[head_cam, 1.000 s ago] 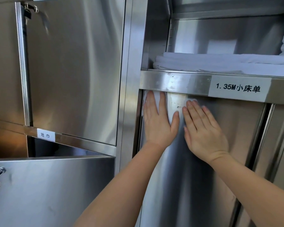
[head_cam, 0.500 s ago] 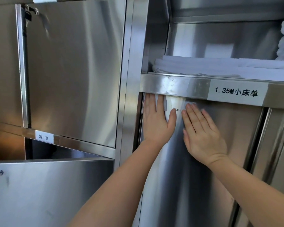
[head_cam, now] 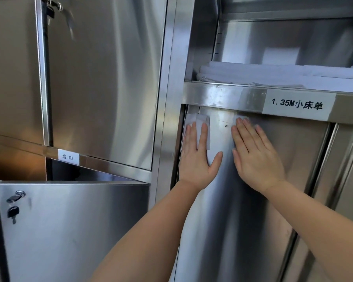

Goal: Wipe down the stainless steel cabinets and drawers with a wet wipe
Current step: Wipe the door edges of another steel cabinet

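1. The left hand (head_cam: 198,159) lies flat against the steel cabinet door (head_cam: 243,210), fingers straight and pointing up, thumb spread out to the right.
2. Under its fingers is a white wet wipe (head_cam: 199,127), pressed against the top left corner of the door; the upper edge of the wipe shows above the fingertips, just below the shelf rail (head_cam: 222,96).
3. The right hand (head_cam: 255,157) is also flat and open on the same door, just beside the left hand, its fingers straight and angled up to the left. A thin pale edge shows at its fingertips; whether that is part of the wipe cannot be told.
4. Between the two hands the bare door shows a few small dark marks (head_cam: 226,125).
5. The shelf rail carries a white label (head_cam: 298,104) printed "1.35M" followed by Chinese characters.
6. On the shelf above the rail lie folded white sheets (head_cam: 273,75).
7. To the left stands a tall closed steel door (head_cam: 102,78), with a small white label (head_cam: 68,157) on the rail below it.
8. At the lower left an open steel door (head_cam: 69,231) juts forward, with a key (head_cam: 13,212) hanging from its lock (head_cam: 18,194).
9. A second lock (head_cam: 51,9) sits at the top left edge.
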A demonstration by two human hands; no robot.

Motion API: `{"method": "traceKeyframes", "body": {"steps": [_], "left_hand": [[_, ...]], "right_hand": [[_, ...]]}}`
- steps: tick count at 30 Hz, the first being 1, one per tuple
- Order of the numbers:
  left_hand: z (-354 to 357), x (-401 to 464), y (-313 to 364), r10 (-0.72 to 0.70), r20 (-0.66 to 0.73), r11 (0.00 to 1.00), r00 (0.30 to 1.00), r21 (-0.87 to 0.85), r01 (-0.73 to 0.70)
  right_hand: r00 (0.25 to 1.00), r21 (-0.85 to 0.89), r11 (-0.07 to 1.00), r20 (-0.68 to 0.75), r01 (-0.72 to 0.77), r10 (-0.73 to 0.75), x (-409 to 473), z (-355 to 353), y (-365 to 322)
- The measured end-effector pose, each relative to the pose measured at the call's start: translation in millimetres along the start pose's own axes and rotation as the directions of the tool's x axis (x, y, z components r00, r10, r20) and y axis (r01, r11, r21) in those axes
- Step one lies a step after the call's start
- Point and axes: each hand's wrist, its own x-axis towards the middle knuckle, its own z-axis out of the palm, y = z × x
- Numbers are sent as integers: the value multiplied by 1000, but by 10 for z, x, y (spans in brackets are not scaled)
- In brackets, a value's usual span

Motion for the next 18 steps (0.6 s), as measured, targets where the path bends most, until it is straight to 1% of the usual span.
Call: {"method": "traceKeyframes", "body": {"steps": [2,5,8,10,13,16,18], "left_hand": [[-6,-42,-14,2,29,1000,1000,16,-2],[41,-232,-101,-2,73,1000,997,26,0],[123,-515,-210,-14,113,999,993,37,10],[177,-649,-231,-33,122,998,992,52,27],[203,-543,-203,-41,94,999,995,22,39],[116,-80,-94,8,26,1000,1000,-7,-8],[44,216,-6,16,-22,1000,1000,-20,-16]], "right_hand": [[999,52,998,23,-39,37,-83,-63,-65],[999,87,995,27,-50,48,-411,-91,-255],[992,43,997,108,-64,59,-666,-24,-367],[987,-16,998,147,-56,58,-704,64,-363],[990,-84,995,128,-49,60,-730,207,-348],[993,-94,994,94,-57,66,-763,300,-354],[994,-87,995,84,-56,64,-778,314,-355]]}}
